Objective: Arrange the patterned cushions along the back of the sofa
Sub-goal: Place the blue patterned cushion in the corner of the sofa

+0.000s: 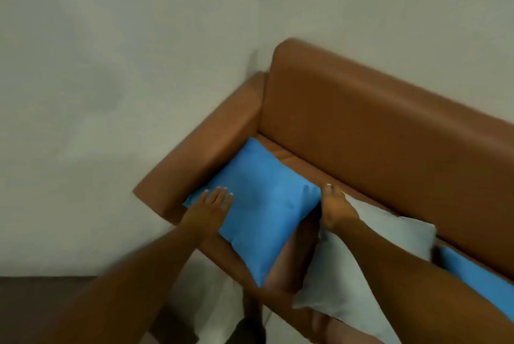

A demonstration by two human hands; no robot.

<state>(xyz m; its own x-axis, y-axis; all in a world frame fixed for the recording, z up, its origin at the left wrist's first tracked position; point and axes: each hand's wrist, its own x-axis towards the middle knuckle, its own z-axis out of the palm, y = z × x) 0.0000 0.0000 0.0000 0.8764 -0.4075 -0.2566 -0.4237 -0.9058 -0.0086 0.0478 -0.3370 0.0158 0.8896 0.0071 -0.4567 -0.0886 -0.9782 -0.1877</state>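
Observation:
A plain blue cushion (258, 202) lies flat on the seat of the brown leather sofa (375, 121), in the corner by the left armrest. My left hand (211, 204) rests flat on the cushion's near-left edge, fingers spread. My right hand (333, 207) grips the cushion's right corner, fingers curled under it. A light grey cushion (361, 254) lies on the seat just to the right, partly under my right forearm. Another blue cushion (478, 279) shows at the right edge.
The sofa's left armrest (205, 149) stands against a pale wall (125, 65), and the backrest runs along the wall behind. Dark floor (41, 302) shows at the lower left. A pale sheet of fabric (214, 302) hangs below the seat front.

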